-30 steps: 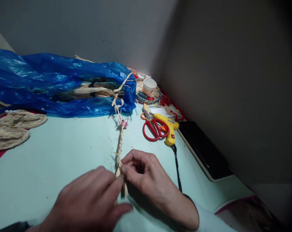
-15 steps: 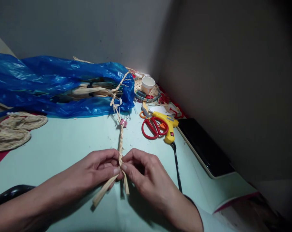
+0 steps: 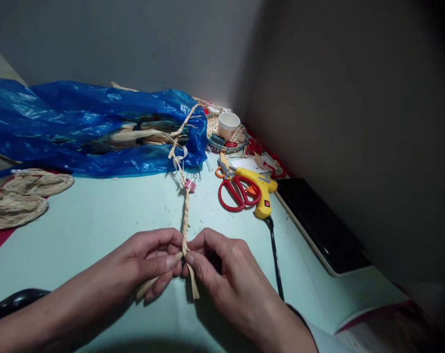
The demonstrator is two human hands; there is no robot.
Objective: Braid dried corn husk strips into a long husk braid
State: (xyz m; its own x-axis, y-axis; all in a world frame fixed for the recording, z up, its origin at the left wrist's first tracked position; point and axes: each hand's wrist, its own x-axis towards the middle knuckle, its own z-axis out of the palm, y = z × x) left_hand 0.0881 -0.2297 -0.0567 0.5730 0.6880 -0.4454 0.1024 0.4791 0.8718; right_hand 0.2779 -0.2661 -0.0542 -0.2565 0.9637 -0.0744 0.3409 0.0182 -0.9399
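A pale braid of dried plant fibre (image 3: pixel 186 215) runs away from me across the light green table top. Its near end lies between my two hands. My left hand (image 3: pixel 152 260) pinches a loose flat strand (image 3: pixel 146 286) between thumb and fingers, and the strand's tail sticks out below the palm. Opposite it, my right hand (image 3: pixel 217 267) is closed on the braid's end, with another strand (image 3: pixel 194 283) hanging down beside the thumb. Farther up, a pink binder clip (image 3: pixel 190 185) grips the braid. Beyond the clip the braid continues up to the blue bag.
A blue plastic bag (image 3: pixel 60 117) with fibre bundles spans the back. Red-handled scissors (image 3: pixel 231 195) and a yellow glue gun (image 3: pixel 263 193) lie right, near a tablet-like black device (image 3: pixel 318 225). Behind them is a woven tray (image 3: pixel 213 128) with a white cup (image 3: pixel 229 122). Woven soles (image 3: pixel 16 211) lie left.
My left hand's strand has swung back under the palm, so less of its tail shows. The left thumb has shifted slightly. My right hand keeps its pinch, and the view has turned a little left.
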